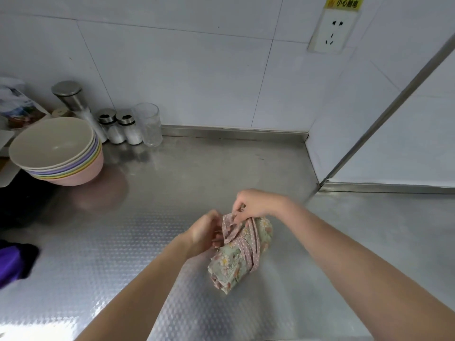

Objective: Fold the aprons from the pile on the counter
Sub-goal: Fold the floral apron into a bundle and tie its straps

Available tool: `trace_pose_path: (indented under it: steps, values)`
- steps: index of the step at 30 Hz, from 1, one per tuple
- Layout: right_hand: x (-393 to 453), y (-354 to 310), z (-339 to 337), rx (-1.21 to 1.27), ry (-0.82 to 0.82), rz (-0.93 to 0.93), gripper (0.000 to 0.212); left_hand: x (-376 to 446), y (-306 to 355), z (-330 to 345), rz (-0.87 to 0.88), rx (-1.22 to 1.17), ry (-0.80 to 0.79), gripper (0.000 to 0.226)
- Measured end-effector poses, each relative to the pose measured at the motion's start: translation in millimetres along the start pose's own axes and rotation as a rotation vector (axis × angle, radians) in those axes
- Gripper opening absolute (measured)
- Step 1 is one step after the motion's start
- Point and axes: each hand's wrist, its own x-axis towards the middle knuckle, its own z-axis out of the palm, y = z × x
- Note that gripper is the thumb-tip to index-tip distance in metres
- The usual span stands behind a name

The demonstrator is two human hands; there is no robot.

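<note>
floral apron bundle (pixel 240 254) on table (pixel 123 242) | left hand (pixel 204 232) steadies roll | right hand (pixel 256 203) fingers (pixel 237 207) pinch polka-dot strap (pixel 230 226), likely tying it

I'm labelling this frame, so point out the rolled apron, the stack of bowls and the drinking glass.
rolled apron (pixel 236 260): head view, floral cloth of the bundle.
stack of bowls (pixel 92 166): head view, pink bottom bowl's side.
drinking glass (pixel 150 129): head view, clear wall.

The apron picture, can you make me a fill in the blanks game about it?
1. The rolled apron lies on the ____ counter.
2. Both hands, left and right, hold its ____ strap.
3. The bowls are ____ one inside another.
4. The empty ____ stands beside two shakers.

Missing words: metal; pink; stacked; glass
</note>
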Motion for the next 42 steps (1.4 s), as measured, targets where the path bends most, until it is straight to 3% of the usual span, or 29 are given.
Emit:
trace_pose_path:
  steps: [2,5,6,10,14,18,22,24,26,30,33,35,38,40,42]
  values:
    - [4.6,-8.8,10.4,-0.183,0.142,-0.061,0.016,1.4,4.7,1.6,-0.096,-0.001,0.030,0.048]
    - [-0.3,-20.4,35.9,-0.028,0.355,-0.027,0.005,0.8,11.9,3.1,-0.166,0.003,0.052,0.062]
    - [-3.4,-20.8,44.4,0.010,0.415,-0.045,0.007,-0.6,14.7,3.3,-0.180,-0.006,0.049,0.061]
    - [-11.3,-10.4,68.1,-0.271,0.544,-0.208,0.010,-3.9,22.4,4.4,-0.195,0.011,0.066,0.035]
    - [-3.3,3.9,78.2,-0.534,0.791,-0.413,0.024,5.1,23.0,1.5,-0.245,0.041,0.244,0.028]
    - [-16.1,-5.4,93.1,-0.157,0.811,-0.536,0.030,8.4,17.9,-2.3,-0.157,0.065,0.485,0.031]
    - [-31.7,-15.9,106.4,0.138,0.854,-0.465,0.058,17.0,7.2,-2.7,-0.118,-0.060,0.573,0.029]
    - [-36.8,-19.0,106.9,0.233,0.848,-0.415,0.051,17.8,3.9,-2.3,-0.115,-0.047,0.618,0.027]
    - [-40.6,-23.0,107.6,0.310,0.825,-0.384,0.039,19.2,1.0,-1.0,-0.123,-0.022,0.630,0.027]
    - [-30.5,-26.3,106.1,0.737,0.779,-0.187,0.047,19.1,2.4,-0.7,-0.096,-0.103,0.695,0.032]
    - [-11.8,-20.2,92.8,1.043,0.779,0.036,0.041,7.0,14.1,11.0,0.151,-0.180,0.536,0.031]
    - [-0.7,-12.9,82.7,1.084,0.753,0.190,0.041,-6.5,18.9,19.7,0.341,0.050,0.431,0.031]
    - [13.6,-5.2,69.0,0.903,0.699,0.349,0.040,-15.8,18.0,24.1,0.522,0.684,0.368,0.035]
    - [11.3,-9.4,61.4,0.842,0.614,0.361,0.034,-17.3,18.6,23.4,0.562,0.938,0.392,0.036]
    - [2.0,-14.8,54.9,1.031,0.480,0.262,0.030,-18.9,20.5,21.5,0.579,1.010,0.445,0.031]
